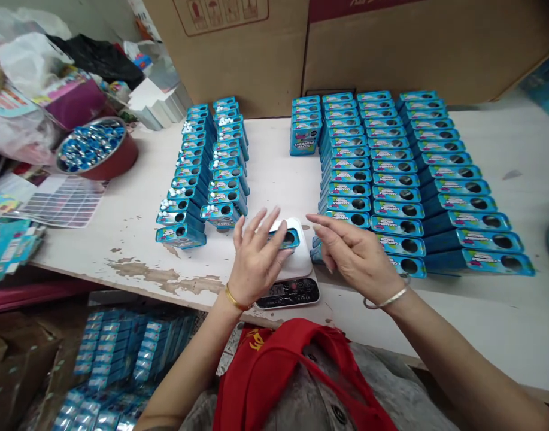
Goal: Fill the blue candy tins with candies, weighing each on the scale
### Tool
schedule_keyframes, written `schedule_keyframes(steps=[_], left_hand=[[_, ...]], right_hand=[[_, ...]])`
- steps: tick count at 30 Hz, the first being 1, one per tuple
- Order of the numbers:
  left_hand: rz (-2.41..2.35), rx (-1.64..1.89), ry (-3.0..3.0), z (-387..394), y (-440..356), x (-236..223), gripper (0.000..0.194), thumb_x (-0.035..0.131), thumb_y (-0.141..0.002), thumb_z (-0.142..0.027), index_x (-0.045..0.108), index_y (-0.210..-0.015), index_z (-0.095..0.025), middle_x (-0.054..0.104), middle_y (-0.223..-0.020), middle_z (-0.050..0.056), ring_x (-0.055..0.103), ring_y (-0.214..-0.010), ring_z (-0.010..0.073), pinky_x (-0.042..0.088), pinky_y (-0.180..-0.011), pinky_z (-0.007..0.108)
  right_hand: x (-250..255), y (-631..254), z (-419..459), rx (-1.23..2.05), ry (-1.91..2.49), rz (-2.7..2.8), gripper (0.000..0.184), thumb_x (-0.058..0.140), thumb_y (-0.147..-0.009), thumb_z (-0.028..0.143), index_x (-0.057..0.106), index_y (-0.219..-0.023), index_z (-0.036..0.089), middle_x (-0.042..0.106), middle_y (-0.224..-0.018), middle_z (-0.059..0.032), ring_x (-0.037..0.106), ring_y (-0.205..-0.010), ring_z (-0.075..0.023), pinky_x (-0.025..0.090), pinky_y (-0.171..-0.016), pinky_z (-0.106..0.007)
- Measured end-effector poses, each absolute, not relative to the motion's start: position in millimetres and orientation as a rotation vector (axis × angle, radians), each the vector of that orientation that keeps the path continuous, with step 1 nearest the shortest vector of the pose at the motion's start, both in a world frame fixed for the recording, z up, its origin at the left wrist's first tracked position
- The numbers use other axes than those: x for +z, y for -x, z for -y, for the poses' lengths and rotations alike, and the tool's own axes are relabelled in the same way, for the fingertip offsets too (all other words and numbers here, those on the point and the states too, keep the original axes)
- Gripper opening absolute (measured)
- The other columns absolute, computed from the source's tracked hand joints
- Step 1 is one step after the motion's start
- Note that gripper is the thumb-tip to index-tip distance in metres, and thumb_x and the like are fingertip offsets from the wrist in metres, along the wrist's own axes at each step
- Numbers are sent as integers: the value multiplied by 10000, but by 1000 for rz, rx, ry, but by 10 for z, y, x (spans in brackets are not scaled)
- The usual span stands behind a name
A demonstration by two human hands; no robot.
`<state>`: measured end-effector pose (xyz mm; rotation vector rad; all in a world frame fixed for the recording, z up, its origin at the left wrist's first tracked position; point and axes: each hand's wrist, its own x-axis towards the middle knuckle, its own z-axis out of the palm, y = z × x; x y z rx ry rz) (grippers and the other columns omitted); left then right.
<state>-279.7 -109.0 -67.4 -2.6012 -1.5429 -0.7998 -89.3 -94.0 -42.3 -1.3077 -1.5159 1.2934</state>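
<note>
A blue tin point(290, 239) with a dark round opening in its top stands on a white kitchen scale point(303, 258). Over the tin's left part is my left hand point(258, 257), its fingers spread and apart, the index finger and thumb close to the tin's top. Whether they touch it I cannot tell. To the right of the scale hovers my right hand point(357, 257), index finger pointing left with the thumb near it and the other fingers curled. Anything small inside is hidden. Lit digits show on the scale's black display point(287, 292), partly blurred.
Rows of similar tins point(395, 179) stand on the right, and two rows point(229, 173) on the left have white pieces on some tops. A red bowl point(117, 164) holds blue wrapped sweets. Cardboard boxes point(247, 72) line the back. Packed tins point(117, 353) sit below the table edge.
</note>
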Motion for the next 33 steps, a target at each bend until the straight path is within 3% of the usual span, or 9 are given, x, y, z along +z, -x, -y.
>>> schedule_keyframes(steps=[8, 15, 21, 27, 33], left_hand=[[1863, -1200, 2309, 1080, 3239, -620, 248, 481, -913, -267, 582, -1137, -234, 581, -1186, 58, 524, -1140, 176, 419, -990, 398], [1826, -1187, 2416, 1069, 3233, -653, 217, 507, -899, -261, 612, -1079, -202, 614, -1091, 63, 565, -1044, 171, 463, -919, 374], [1791, -1144, 2480, 1025, 3148, -634, 220, 506, -899, -262, 613, -1077, -190, 614, -1092, 75, 563, -1042, 178, 456, -915, 384], [1716, -1031, 2621, 980, 3069, -614, 274, 521, -891, -333, 583, -1125, -205, 596, -1138, 85, 549, -1067, 189, 437, -925, 390], [1573, -848, 2809, 929, 3013, -568, 588, 629, -779, -502, 480, -1270, -215, 552, -1210, 107, 513, -1120, 233, 395, -956, 407]], right_hand=[[-673, 482, 1475, 1915, 1397, 1025, 361, 568, -815, 525, 603, -887, 172, 372, -526, 54, 289, -436, -58, 206, -382, -201], [-998, 332, 1764, 2250, 1348, 613, 421, 663, -761, 463, 546, -1051, 181, 558, -735, 3, 443, -504, -59, 322, -443, -193], [-1203, 302, 1810, 2212, 1336, 810, 445, 612, -749, 586, 422, -876, 203, 640, -791, -28, 545, -481, -85, 299, -394, -182], [-1459, 285, 1859, 2155, 1406, 891, 446, 594, -751, 601, 437, -776, 184, 640, -705, -26, 531, -445, -74, 288, -376, -172], [-1433, 277, 1859, 2126, 1468, 920, 465, 576, -737, 635, 447, -725, 188, 570, -586, 15, 430, -373, -58, 228, -357, -186]])
